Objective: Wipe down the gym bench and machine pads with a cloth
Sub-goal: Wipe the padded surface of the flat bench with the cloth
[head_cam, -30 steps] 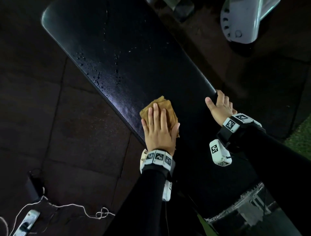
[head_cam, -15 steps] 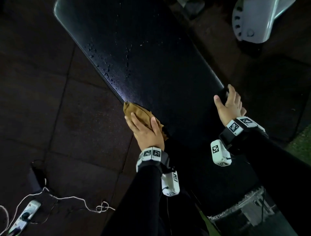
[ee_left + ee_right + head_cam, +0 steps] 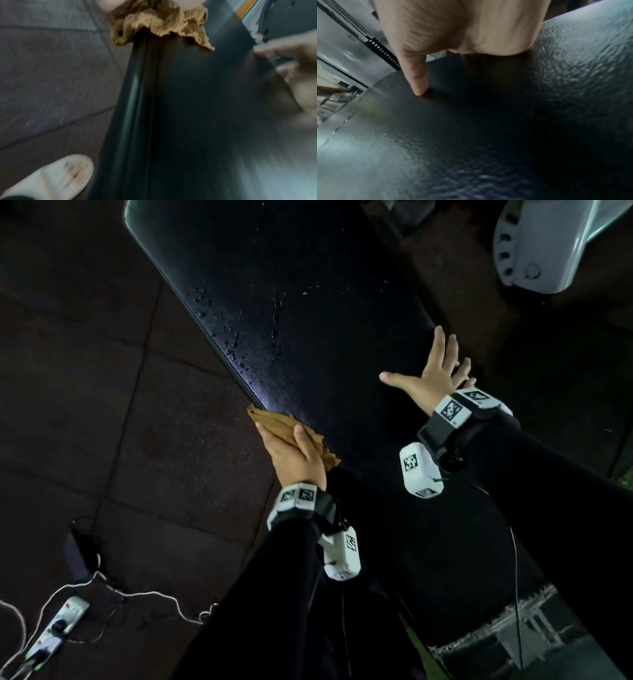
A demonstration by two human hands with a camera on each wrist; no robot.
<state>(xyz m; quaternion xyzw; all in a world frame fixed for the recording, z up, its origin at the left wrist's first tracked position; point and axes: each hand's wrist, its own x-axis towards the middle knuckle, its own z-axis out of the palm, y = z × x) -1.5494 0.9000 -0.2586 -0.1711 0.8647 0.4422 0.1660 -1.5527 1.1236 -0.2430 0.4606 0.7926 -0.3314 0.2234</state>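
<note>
At frame centre, the left hand (image 3: 294,455) presses the tan cloth (image 3: 274,422) over the bench (image 3: 325,302) pad's left edge, fingers straight. The right hand (image 3: 430,374) rests fingers wide at the right edge; droplets bead toward upper left.

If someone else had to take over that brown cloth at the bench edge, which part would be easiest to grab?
Probably the ruffled edge of the cloth spilling over the bench side, approached from the floor side. The left hand presses the rest flat against the pad, so only that loose frill hangs free for pinching. The right hand rests spread on the pad, away from the cloth.
</note>
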